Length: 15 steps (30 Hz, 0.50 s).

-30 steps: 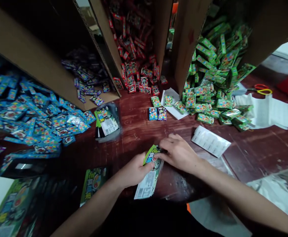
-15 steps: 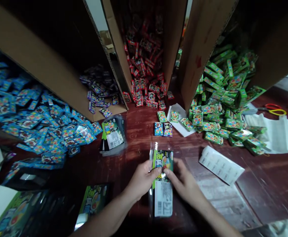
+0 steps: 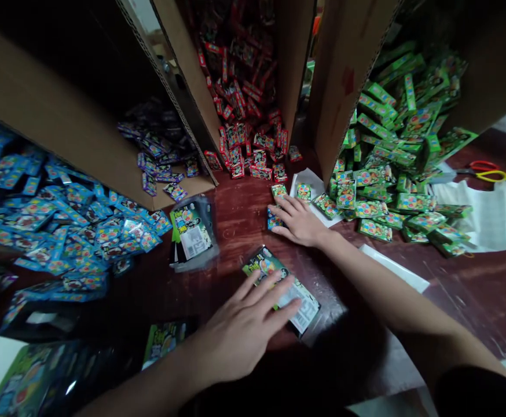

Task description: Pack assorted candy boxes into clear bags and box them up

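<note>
In the head view a flat black-and-green plastic pouch (image 3: 307,310) with a white barcode label lies slantwise on the dark red table. My left hand (image 3: 246,315) is over it, fingers spread; whether they press on it I cannot tell. Farther forward, my right hand (image 3: 300,223) reaches over a group of small packets with its fingers stretched out. A small blue packet (image 3: 274,219) shows beside its fingertips, and a small green packet (image 3: 279,190) lies just beyond. Whatever is under the right palm is hidden.
Tall cardboard boxes spill blue packets (image 3: 114,231), purple packets (image 3: 161,156), red packets (image 3: 253,145) and green packets (image 3: 374,191). A stack of pouches (image 3: 194,229) lies left of centre. Scissors (image 3: 487,172) rest on the right. White sheets (image 3: 394,266) lie near my right forearm.
Both hands have let go of the pouch, which now lies tilted on the table. My right hand has moved forward over the small packets; my left has opened above the pouch.
</note>
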Tool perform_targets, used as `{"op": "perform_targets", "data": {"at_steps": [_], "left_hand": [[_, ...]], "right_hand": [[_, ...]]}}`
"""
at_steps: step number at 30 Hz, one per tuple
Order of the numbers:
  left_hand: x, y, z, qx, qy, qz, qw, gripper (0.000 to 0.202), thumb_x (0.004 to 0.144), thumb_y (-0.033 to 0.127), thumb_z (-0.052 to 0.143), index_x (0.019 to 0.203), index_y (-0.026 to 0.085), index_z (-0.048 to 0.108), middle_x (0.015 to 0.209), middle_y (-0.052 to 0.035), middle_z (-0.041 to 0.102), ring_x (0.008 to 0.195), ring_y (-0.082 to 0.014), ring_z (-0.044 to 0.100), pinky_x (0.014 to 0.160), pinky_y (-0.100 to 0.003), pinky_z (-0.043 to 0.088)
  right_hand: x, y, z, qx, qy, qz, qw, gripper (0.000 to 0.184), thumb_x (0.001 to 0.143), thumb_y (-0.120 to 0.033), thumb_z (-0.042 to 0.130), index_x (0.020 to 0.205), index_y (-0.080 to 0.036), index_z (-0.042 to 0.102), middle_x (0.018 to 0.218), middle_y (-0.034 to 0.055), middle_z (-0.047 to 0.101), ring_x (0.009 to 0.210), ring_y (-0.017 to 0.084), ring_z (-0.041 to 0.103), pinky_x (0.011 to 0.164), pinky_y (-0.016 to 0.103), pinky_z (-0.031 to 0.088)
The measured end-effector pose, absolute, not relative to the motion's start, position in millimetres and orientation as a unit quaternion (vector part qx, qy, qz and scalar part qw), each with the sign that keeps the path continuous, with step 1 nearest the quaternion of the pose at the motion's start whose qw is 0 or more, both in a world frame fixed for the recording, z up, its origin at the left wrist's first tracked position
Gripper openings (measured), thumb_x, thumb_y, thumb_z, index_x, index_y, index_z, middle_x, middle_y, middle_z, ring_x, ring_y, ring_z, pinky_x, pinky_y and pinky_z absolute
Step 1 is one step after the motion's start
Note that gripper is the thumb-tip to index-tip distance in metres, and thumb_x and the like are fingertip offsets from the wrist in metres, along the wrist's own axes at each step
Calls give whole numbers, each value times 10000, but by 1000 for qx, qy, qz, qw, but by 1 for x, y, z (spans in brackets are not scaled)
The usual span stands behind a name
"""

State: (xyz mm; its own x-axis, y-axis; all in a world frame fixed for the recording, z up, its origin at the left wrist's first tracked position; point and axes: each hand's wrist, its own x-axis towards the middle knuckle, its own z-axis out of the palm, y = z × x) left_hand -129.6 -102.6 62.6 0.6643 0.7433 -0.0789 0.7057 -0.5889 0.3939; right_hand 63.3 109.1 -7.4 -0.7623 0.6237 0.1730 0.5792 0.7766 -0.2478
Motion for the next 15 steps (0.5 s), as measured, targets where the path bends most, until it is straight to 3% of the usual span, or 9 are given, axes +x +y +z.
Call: {"op": "perform_targets", "data": {"at_steps": [3, 6, 10, 13, 15], "left_hand": [[-109, -72, 48, 922, 320, 9, 217, 798, 756, 207, 689, 1508, 312, 442, 1690, -74, 209, 1555, -317, 197, 1266, -568, 79], [-107, -59, 25, 916, 333, -23, 221, 833, 729, 352, 750, 1504, 358, 443, 1682, -97, 229, 1514, -380, 278, 1207, -631, 160], [-123, -77, 20, 884, 421, -41, 200, 871, 782, 528, 732, 1551, 352, 362, 1626, -146, 350, 1322, -407, 483, 1083, -618, 318], [-126, -93, 19, 853, 489, -14, 183, 976, 719, 614, 783, 1540, 260, 390, 1560, -158, 441, 1285, -397, 473, 1097, -581, 305], [-122, -100, 15, 827, 531, 17, 182, 927, 732, 605, 786, 1502, 220, 443, 1493, -144, 500, 1272, -368, 465, 1102, -532, 324]], "right_hand": [[50, 116, -25, -281, -953, 87, 78, 649, 1019, -572, 429, 1551, -201, 397, 1649, 144, 314, 1537, 356, 228, 1237, 602, 139], [58, 95, -33, -280, -950, 101, 88, 638, 1032, -537, 406, 1563, -185, 378, 1661, 148, 283, 1543, 355, 211, 1243, 593, 125], [95, 58, -33, -276, -947, 139, 87, 619, 1012, -447, 472, 1569, -197, 369, 1678, 144, 232, 1530, 353, 237, 1222, 580, 228], [116, 34, -35, -311, -933, 146, 110, 593, 1003, -447, 500, 1534, -190, 438, 1661, 178, 259, 1491, 365, 298, 1180, 562, 316], [124, 19, -37, -350, -915, 139, 142, 562, 997, -487, 513, 1481, -201, 514, 1623, 186, 335, 1447, 363, 362, 1161, 555, 340]]}}
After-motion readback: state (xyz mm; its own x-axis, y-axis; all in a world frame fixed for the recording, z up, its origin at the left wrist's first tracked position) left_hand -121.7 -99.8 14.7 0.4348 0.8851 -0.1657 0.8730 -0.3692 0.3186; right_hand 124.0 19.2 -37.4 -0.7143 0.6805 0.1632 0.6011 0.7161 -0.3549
